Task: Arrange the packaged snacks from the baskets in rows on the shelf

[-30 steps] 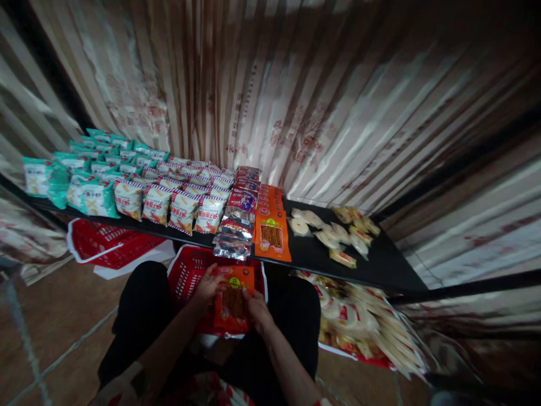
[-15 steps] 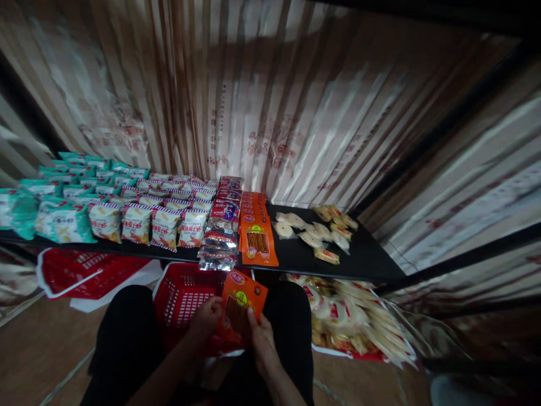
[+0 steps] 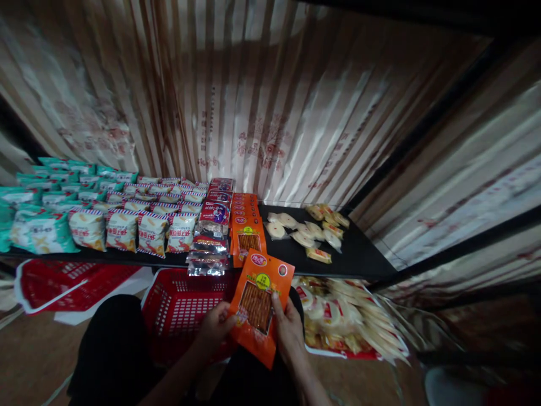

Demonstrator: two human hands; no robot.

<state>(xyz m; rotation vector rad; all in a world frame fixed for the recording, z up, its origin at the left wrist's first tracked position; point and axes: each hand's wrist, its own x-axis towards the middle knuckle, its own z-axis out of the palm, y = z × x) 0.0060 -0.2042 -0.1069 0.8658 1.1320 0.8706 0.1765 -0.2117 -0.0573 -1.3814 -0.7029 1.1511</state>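
An orange snack packet (image 3: 257,304) with a clear window onto brown sticks is held between my two hands above my lap. My right hand (image 3: 289,327) grips its right edge, thumb on the front. At its lower left edge, my left hand (image 3: 217,324) pinches the packet with curled fingers. Just beyond lies a row of matching orange packets (image 3: 244,211) on the black shelf (image 3: 363,254). Left of that row, dark red and silver packets (image 3: 216,213) overlap one another. A red basket (image 3: 181,307) stands below the shelf, behind my left hand.
White snack bags (image 3: 122,228) and teal bags (image 3: 46,231) fill the shelf's left side. Round pale packets (image 3: 276,228) and small yellow packets (image 3: 319,255) lie to the right. Under the shelf are a loaded basket (image 3: 350,354) and another red basket (image 3: 54,285).
The orange packet has come up and to the right in my hands, its front now turned more fully towards me. The view has shifted slightly to the right.
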